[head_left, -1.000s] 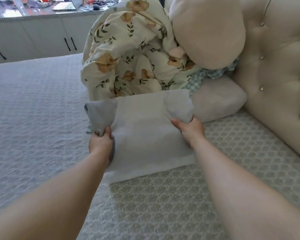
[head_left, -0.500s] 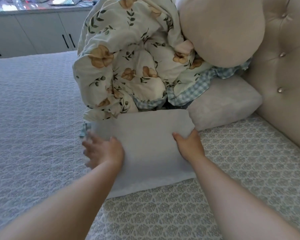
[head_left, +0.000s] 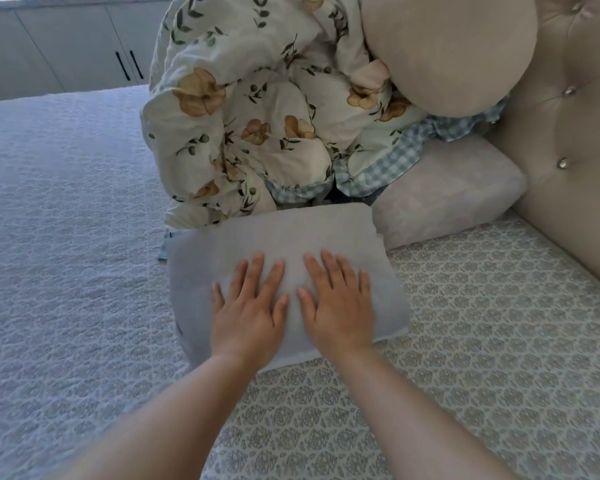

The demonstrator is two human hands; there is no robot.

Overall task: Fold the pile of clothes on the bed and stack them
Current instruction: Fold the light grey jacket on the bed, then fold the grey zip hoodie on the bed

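Pressed flat on a folded grey garment (head_left: 284, 244), near the middle of the bed (head_left: 66, 237): left hand (head_left: 252, 306) and right hand (head_left: 338, 303), side by side, fingers straight and spread, gripping nothing. Folded into a tidy rectangle, lying just in front of a bunched floral quilt (head_left: 243, 109) and just left of a grey pillow (head_left: 444, 188), far edge close to the quilt, perhaps touching. Round beige cushion (head_left: 447, 50) leaning against the tufted headboard (head_left: 575, 140) at far right; white cabinets (head_left: 66, 46) beyond the bed at far left.

Judged to be the smoothing stage, fold made and being set. Best done by sweeping outward from the centre toward the left and right edges, palms kept flat, pressure even, to push out trapped air without dragging the top layer off square. Worth checking the near left corner, where the layers look slightly uneven. No other clothes or stack plainly in view; next garment possibly hidden under or behind the quilt, cannot tell.
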